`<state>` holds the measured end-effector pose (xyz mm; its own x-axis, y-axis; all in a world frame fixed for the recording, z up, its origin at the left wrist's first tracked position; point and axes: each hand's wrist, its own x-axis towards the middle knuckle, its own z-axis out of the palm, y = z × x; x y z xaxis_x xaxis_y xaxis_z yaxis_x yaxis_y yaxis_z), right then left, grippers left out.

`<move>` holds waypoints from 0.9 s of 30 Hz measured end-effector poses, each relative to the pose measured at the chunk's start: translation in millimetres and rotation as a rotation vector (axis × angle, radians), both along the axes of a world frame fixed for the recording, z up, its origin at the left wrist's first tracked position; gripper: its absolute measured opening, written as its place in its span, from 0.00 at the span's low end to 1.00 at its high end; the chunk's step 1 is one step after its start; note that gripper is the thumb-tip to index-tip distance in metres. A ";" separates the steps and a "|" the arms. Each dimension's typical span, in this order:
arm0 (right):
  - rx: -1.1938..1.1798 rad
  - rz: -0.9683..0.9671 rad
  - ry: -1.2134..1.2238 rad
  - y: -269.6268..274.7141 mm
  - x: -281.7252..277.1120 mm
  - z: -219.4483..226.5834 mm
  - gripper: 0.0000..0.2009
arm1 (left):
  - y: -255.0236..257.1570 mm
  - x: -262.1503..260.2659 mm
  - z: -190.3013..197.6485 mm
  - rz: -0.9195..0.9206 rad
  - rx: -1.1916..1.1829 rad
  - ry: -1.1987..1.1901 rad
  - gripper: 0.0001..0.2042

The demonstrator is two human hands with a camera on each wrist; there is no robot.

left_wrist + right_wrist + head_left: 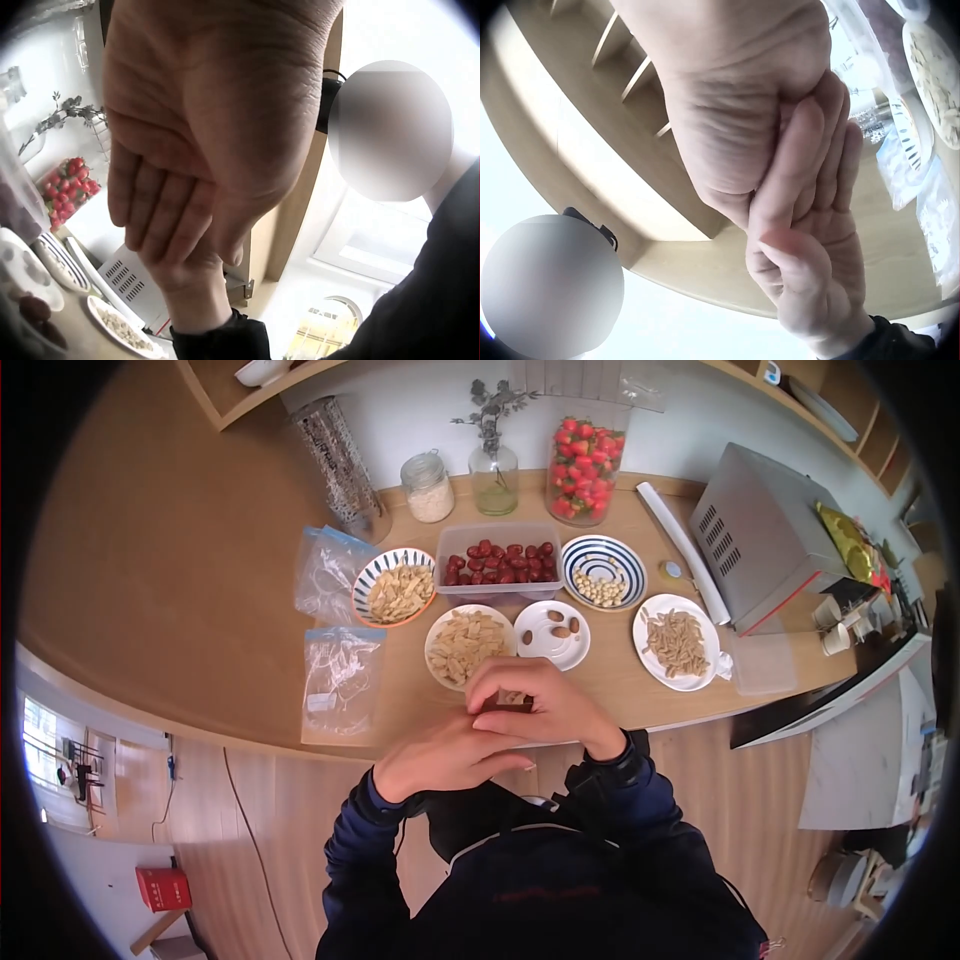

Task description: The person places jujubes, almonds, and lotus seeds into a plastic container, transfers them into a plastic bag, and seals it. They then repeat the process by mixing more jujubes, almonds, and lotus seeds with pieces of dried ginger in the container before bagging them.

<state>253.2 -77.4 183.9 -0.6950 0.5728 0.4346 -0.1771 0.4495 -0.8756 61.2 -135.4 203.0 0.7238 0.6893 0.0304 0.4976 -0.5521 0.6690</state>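
My two hands meet over the front edge of the table. The left hand [445, 745] has its fingers straight, with the palm showing in the left wrist view; its fingers rest against the right hand. The right hand [548, 698] arches over the left with bent fingers touching it. No object shows in either hand. Just beyond them are a white bowl of pale dried slices [466, 645] and a white saucer [572, 657] with several almonds. In the gap between the hands, a dark red piece [516, 706] shows, mostly hidden.
A plastic box of red dates [500, 563] stands behind, between a striped bowl of dried slices [400, 590] and a blue-ringed bowl [603, 574]. Brownish strips fill a plate [674, 643] at right, near a microwave [765, 540]. Zip bags [340, 685] lie left; strawberries [586, 465] stand behind.
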 end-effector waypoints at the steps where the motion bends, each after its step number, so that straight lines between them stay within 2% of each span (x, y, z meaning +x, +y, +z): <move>1: -0.028 0.003 -0.070 0.6 6.2 -0.8 0.07 | -0.1 -3.8 -3.3 -0.016 0.003 -0.055 0.20; 2: -0.055 0.006 -0.140 2.1 9.8 -1.9 0.07 | 0.5 -5.7 -4.9 -0.032 0.007 -0.109 0.21; 5: 0.039 0.041 -0.055 12.3 10.2 -9.1 0.06 | -2.6 1.6 0.8 -0.054 -0.114 -0.095 0.23; 8: -0.149 0.068 0.012 -1.2 -2.8 3.4 0.06 | -3.0 14.7 -19.6 -0.157 -0.028 -0.187 0.25; 11: -0.084 0.073 0.057 1.8 -1.6 -6.3 0.06 | -1.3 13.5 -11.0 -0.167 -0.073 -0.219 0.25; 14: -0.083 0.091 -0.065 5.4 11.0 -11.6 0.06 | -7.8 11.3 -5.9 -0.101 -0.073 -0.143 0.24; 17: -0.086 0.092 -0.077 11.4 24.5 -22.3 0.05 | -6.3 2.4 -4.8 -0.109 -0.200 -0.331 0.23; 20: -0.104 0.077 -0.025 8.6 19.9 -19.8 0.05 | -3.7 12.3 -1.8 -0.206 -0.181 -0.418 0.23; 23: -0.143 -0.016 0.082 -10.7 -1.7 -4.3 0.05 | -4.3 24.7 -7.8 -0.252 -0.202 -0.435 0.20; 27: -0.122 -0.126 -0.053 -14.2 10.5 0.1 0.03 | -4.8 17.6 -27.1 -0.089 -0.151 -0.525 0.09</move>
<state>263.7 -91.7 184.0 -0.6345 0.7030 0.3213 -0.0786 0.3549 -0.9316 78.7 -140.2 175.9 0.6933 0.6512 0.3086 0.0315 -0.4552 0.8898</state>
